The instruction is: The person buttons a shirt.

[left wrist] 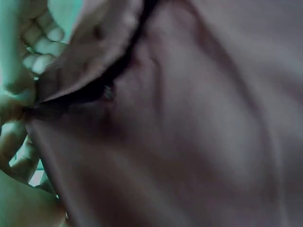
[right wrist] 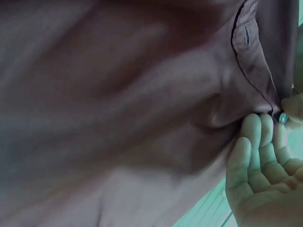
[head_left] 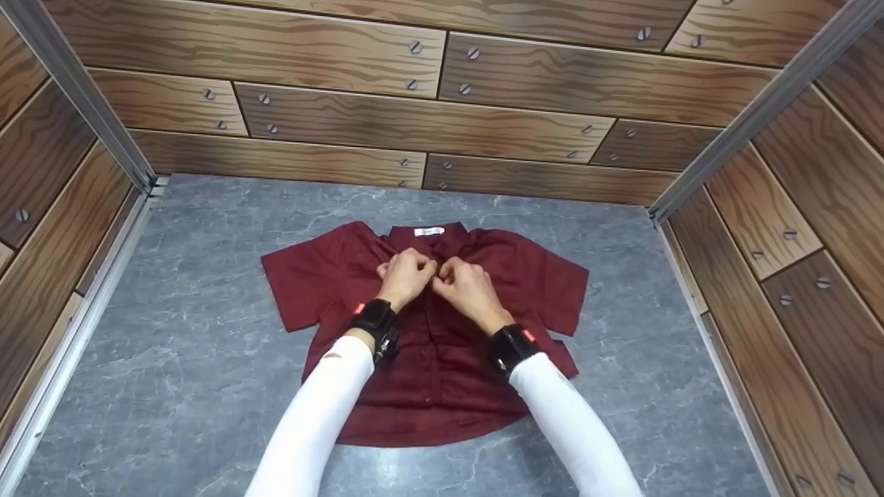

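A dark red short-sleeved button-up shirt (head_left: 394,386) lies front up on the grey surface, its collar toward the far wall. Just below the collar, my left hand (head_left: 407,275) pinches the front placket. My right hand (head_left: 468,286) pinches the cloth right beside it, the fingertips of both almost meeting. In the right wrist view a small shiny button (right wrist: 283,117) shows at the fingertips, and a buttonhole (right wrist: 247,37) is visible further along the placket edge. The left wrist view shows the shirt's edge lifted between fingers; whether the button is through a hole I cannot tell.
Wood-patterned panels (head_left: 331,110) wall in the back and both sides, with metal rails (head_left: 725,131) at the corners. The grey marbled surface (head_left: 207,276) extends around the shirt. A white label (head_left: 429,232) is inside the collar.
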{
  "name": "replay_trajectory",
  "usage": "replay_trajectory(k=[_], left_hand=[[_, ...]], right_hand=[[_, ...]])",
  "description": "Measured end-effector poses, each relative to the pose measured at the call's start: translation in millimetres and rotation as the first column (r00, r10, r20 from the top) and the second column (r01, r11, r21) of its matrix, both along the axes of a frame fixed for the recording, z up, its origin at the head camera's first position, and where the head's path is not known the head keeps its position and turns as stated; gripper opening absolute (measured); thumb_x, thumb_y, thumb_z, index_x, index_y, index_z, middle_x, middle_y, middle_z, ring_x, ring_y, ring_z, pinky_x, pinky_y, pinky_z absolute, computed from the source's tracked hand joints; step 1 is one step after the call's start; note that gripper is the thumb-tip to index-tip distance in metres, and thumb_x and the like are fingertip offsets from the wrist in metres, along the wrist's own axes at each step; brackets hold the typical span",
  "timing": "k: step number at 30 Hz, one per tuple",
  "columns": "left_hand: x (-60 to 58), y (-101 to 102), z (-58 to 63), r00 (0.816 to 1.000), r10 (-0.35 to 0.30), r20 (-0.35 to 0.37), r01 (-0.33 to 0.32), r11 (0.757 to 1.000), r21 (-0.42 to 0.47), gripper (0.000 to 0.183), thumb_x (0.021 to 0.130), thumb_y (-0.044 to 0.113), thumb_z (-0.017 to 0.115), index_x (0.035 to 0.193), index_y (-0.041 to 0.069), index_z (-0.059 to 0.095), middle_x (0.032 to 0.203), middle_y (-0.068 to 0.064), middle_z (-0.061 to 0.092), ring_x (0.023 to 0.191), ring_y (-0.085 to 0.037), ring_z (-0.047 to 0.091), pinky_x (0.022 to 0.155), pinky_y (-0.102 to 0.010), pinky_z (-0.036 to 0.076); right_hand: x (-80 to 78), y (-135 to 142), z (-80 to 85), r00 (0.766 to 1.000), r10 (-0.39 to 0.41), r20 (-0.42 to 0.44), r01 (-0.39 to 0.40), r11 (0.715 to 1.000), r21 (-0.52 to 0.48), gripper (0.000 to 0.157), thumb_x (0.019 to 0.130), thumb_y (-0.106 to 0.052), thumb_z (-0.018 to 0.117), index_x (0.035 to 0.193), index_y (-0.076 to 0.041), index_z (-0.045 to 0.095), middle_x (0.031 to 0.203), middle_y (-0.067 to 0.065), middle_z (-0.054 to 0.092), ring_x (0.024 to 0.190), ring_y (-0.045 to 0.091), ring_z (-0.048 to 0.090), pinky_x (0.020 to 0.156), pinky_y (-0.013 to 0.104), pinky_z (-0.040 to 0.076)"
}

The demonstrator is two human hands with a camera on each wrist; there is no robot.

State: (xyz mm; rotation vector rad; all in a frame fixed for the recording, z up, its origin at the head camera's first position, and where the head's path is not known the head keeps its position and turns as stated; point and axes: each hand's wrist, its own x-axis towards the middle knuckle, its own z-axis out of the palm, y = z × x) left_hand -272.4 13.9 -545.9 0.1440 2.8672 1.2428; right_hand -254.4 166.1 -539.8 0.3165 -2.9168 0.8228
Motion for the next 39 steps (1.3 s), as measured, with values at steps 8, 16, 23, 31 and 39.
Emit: replay_trajectory(k=[8, 16, 23, 31, 39], left_hand=[[10.6, -51, -11.5, 0.997, -0.036, -0.073, 0.019, 0.976, -0.216, 0.032, 0.094, 0.039, 0.058, 0.12, 0.019, 0.063, 0.129, -0.01, 0.051, 0.128, -0.034, 0.041, 0.106, -0.06, 0.017], [21.2, -108, -19.3, 0.954, -0.085, 0.287, 0.196, 0.902, -0.384, 0.098, 0.076, 0.074, 0.06, 0.155, 0.031, 0.018, 0.164, -0.008, -0.002, 0.145, -0.048, -0.013, 0.096, -0.082, -0.008], [25.0, -114, -20.3, 0.946, -0.074, 0.317, 0.215, 0.874, -0.437, 0.115, 0.069, 0.078, 0.063, 0.156, 0.029, 0.006, 0.163, -0.006, -0.01, 0.144, -0.048, -0.017, 0.092, -0.085, -0.006], [32.5, -93, -17.2, 0.961, -0.259, 0.095, 0.276, 0.89, -0.364, 0.081, 0.078, 0.067, 0.064, 0.146, 0.028, 0.042, 0.161, -0.012, 0.018, 0.147, -0.045, 0.005, 0.102, -0.079, 0.003], [28.2, -85, -14.1, 0.902, -0.295, 0.315, 0.416, 0.791, -0.449, 0.105, 0.067, 0.072, 0.071, 0.153, 0.037, 0.021, 0.164, -0.004, -0.002, 0.148, -0.042, -0.009, 0.103, -0.078, -0.001]], right_hand=[[2.3, 36, -7.0, 0.995, -0.059, 0.075, 0.046, 0.985, 0.165, 0.053, 0.085, -0.05, 0.065, 0.125, -0.016, 0.057, 0.125, 0.01, 0.056, 0.116, 0.031, 0.053, 0.092, 0.052, 0.046], [4.3, 63, -13.3, 0.9, -0.137, 0.414, -0.01, 0.942, 0.334, 0.097, 0.077, -0.074, 0.058, 0.155, -0.033, 0.017, 0.163, 0.012, 0.002, 0.142, 0.056, 0.002, 0.096, 0.081, 0.018], [10.3, 60, -6.1, 0.878, -0.206, 0.432, -0.003, 0.9, 0.435, 0.104, 0.075, -0.079, 0.056, 0.156, -0.029, 0.015, 0.163, 0.015, 0.004, 0.138, 0.062, 0.009, 0.094, 0.08, 0.026], [10.3, 43, -5.4, 0.937, 0.044, 0.348, -0.185, 0.906, 0.382, 0.088, 0.078, -0.071, 0.061, 0.152, -0.035, 0.029, 0.162, 0.009, 0.015, 0.145, 0.048, 0.011, 0.102, 0.076, 0.018], [1.1, 49, -10.3, 0.907, 0.06, 0.416, -0.209, 0.923, 0.323, 0.093, 0.075, -0.069, 0.066, 0.152, -0.035, 0.028, 0.164, 0.004, 0.01, 0.147, 0.046, 0.006, 0.099, 0.08, 0.017]])
